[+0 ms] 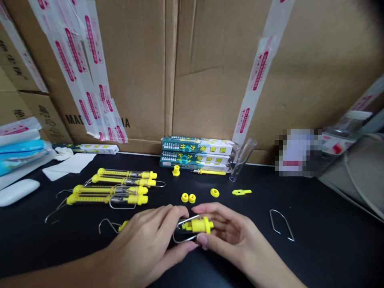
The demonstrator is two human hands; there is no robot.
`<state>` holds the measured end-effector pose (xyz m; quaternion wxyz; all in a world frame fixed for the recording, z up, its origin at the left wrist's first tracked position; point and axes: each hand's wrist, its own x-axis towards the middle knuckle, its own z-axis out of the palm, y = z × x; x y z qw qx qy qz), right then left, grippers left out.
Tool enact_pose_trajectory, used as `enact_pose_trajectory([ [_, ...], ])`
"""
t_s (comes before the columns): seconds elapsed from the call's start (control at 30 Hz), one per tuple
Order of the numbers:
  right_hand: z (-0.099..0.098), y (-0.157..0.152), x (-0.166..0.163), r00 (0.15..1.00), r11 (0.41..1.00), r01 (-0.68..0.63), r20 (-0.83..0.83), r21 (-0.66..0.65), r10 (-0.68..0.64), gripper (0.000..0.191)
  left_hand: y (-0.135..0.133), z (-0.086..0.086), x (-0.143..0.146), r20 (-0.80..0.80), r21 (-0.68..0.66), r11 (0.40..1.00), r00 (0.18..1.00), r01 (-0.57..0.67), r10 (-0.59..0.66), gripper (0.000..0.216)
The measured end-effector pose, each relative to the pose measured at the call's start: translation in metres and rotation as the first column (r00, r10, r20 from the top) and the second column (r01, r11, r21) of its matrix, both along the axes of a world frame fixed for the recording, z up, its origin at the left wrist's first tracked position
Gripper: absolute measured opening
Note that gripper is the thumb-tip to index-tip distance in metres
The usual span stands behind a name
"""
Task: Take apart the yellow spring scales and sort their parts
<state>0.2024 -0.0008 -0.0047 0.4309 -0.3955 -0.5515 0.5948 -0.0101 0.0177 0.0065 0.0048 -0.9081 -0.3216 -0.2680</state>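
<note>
A tubular spring scale [200, 225] with a clear barrel and yellow end parts lies between my two hands. My left hand [156, 236] is wrapped round its barrel and hides most of it; the wire hook [106, 225] sticks out at the left. My right hand [232, 236] is closed around the yellow end, thumb and fingers by the bent wire handle [183, 241]. Whether the handle's ends sit in the yellow part I cannot tell. Just beyond my hands stand two small yellow caps [188, 198], with a yellow ring [214, 193] to their right.
Several spring scales [111, 190] lie at left. Flat boxes [196, 154] are stacked against the cardboard, beside a clear tube [243, 160]. A yellow cap [176, 171], scale rod [210, 172], flat yellow piece [241, 192] and loose wire handle [282, 225] lie around. A white mouse [19, 192] is far left.
</note>
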Motion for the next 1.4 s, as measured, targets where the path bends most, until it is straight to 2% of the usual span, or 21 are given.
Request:
enact_pose_trajectory([
  [0.13, 0.006, 0.000, 0.000, 0.998, 0.998, -0.033, -0.057, -0.062, 0.030, 0.032, -0.002, 0.007, -0.004, -0.026, -0.040, 0.998, 0.998, 0.051, -0.053, 0.026],
  [0.27, 0.012, -0.001, 0.000, 0.994, 0.993, -0.094, -0.066, -0.075, 0.089, 0.025, -0.003, 0.011, -0.006, -0.031, -0.064, 0.988, 0.990, 0.137, -0.139, 0.043],
  [0.33, 0.013, -0.002, 0.000, 0.992, 0.994, -0.083, -0.096, -0.071, 0.076, 0.026, -0.003, 0.011, -0.005, -0.021, -0.005, 0.992, 0.991, 0.128, -0.129, 0.044],
  [0.5, 0.013, -0.001, -0.001, 0.995, 0.996, -0.060, -0.079, -0.072, 0.054, 0.025, -0.002, 0.011, 0.000, -0.068, 0.149, 0.984, 0.994, 0.095, -0.086, 0.031],
  [0.63, 0.014, 0.000, -0.001, 0.995, 0.997, -0.053, -0.090, -0.051, 0.048, 0.026, -0.001, 0.006, -0.002, -0.091, 0.042, 0.994, 0.991, 0.097, -0.093, 0.036],
  [0.77, 0.013, -0.003, 0.000, 0.999, 0.999, -0.048, -0.009, -0.024, 0.048, 0.029, -0.001, 0.000, -0.006, -0.055, -0.053, 0.987, 0.987, 0.149, -0.152, 0.068],
  [0.83, 0.012, -0.006, 0.000, 0.997, 0.998, -0.056, 0.048, -0.026, 0.057, 0.027, -0.001, 0.002, -0.006, -0.045, -0.079, 0.984, 0.986, 0.157, -0.161, 0.069],
  [0.9, 0.011, -0.008, 0.000, 0.992, 0.998, -0.055, 0.110, -0.023, 0.057, 0.025, 0.000, 0.006, -0.005, -0.050, -0.102, 0.983, 0.986, 0.152, -0.158, 0.061],
  [0.97, 0.010, -0.009, 0.000, 0.985, 0.999, -0.051, 0.166, 0.005, 0.049, 0.026, 0.000, 0.010, -0.002, -0.065, -0.067, 0.988, 0.988, 0.138, -0.143, 0.047],
  [1.03, 0.009, -0.009, -0.001, 0.975, 0.997, -0.050, 0.220, 0.055, 0.036, 0.025, -0.001, 0.010, 0.000, -0.080, 0.053, 0.990, 0.989, 0.129, -0.125, 0.039],
  [1.1, 0.008, -0.008, -0.001, 0.961, 0.991, -0.055, 0.277, 0.126, 0.018, 0.022, -0.001, 0.007, 0.003, -0.081, 0.190, 0.976, 0.992, 0.109, -0.095, 0.042],
  [1.17, 0.007, -0.008, -0.001, 0.953, 0.981, -0.060, 0.301, 0.184, 0.002, 0.018, -0.002, 0.003, 0.005, -0.070, 0.261, 0.962, 0.996, 0.075, -0.059, 0.042],
  [1.3, 0.005, -0.008, 0.000, 0.958, 0.972, -0.054, 0.286, 0.228, -0.014, 0.020, -0.001, -0.002, 0.004, -0.050, 0.236, 0.972, 0.999, 0.014, -0.002, 0.039],
  [1.4, 0.003, -0.008, 0.002, 0.932, 0.952, -0.021, 0.351, 0.305, -0.092, 0.012, 0.000, -0.004, 0.003, -0.056, 0.217, 0.976, 0.998, 0.000, 0.012, 0.037],
])
